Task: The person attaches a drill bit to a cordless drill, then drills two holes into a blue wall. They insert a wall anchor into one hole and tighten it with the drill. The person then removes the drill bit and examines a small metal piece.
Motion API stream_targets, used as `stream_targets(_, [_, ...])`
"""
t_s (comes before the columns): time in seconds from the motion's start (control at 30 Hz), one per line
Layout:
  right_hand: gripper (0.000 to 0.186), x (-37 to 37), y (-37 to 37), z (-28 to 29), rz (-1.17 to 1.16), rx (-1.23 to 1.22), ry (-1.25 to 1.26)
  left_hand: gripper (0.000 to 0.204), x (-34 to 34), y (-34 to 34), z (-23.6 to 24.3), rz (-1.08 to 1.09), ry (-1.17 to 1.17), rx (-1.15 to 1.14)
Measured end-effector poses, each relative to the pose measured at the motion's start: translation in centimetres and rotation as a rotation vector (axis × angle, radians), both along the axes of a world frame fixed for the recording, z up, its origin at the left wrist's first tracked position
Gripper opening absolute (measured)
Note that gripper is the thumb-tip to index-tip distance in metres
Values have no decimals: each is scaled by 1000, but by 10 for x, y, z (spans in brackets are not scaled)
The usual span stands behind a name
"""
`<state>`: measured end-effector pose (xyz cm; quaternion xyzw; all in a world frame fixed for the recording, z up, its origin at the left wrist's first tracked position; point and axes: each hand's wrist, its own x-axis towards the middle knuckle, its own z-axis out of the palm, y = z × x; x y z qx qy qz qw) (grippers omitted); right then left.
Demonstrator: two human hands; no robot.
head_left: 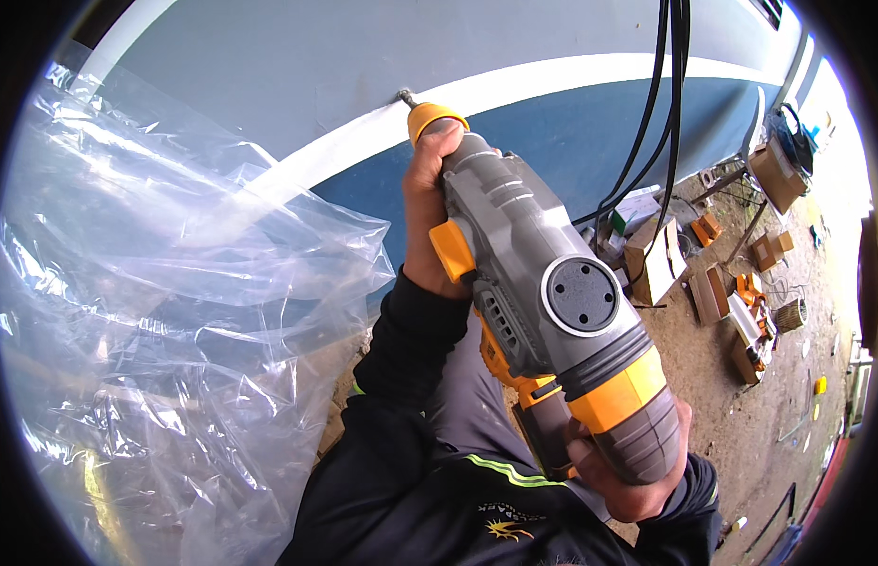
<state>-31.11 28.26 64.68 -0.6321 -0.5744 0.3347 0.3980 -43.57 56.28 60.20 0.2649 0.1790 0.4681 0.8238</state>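
A grey and orange cordless rotary hammer drill (524, 255) points up and away from me. My left hand (430, 189) is closed round its front section, just behind the orange collar (430, 117). My right hand (628, 481) grips the rear handle, partly hidden under the tool's body. The drill bit (408, 98) reaches the grey painted wall (345, 66) just above a white curved stripe, at a dark spot; whether it is inside a hole I cannot tell.
Crumpled clear plastic sheeting (175, 321) covers the left side. Black cables (658, 113) hang at upper right. On the dirt floor (703, 406) at right lie cardboard boxes (656, 264), orange items (750, 288), a wire spool (790, 314) and several small scraps.
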Motion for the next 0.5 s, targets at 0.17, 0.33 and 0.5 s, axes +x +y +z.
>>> stream_targets(0.17, [20, -2, -8, 3, 29, 134, -311, 52, 0, -9, 0, -14, -1, -21])
stream_targets(0.33, [26, 8, -12, -1, 102, 165, -204, 52, -1, -16, 2, -32, -13, -59])
stream_targets(0.5, [31, 12, -30, -9, 56, 52, -436, 51, 0, -24, 4, -52, -39, -68])
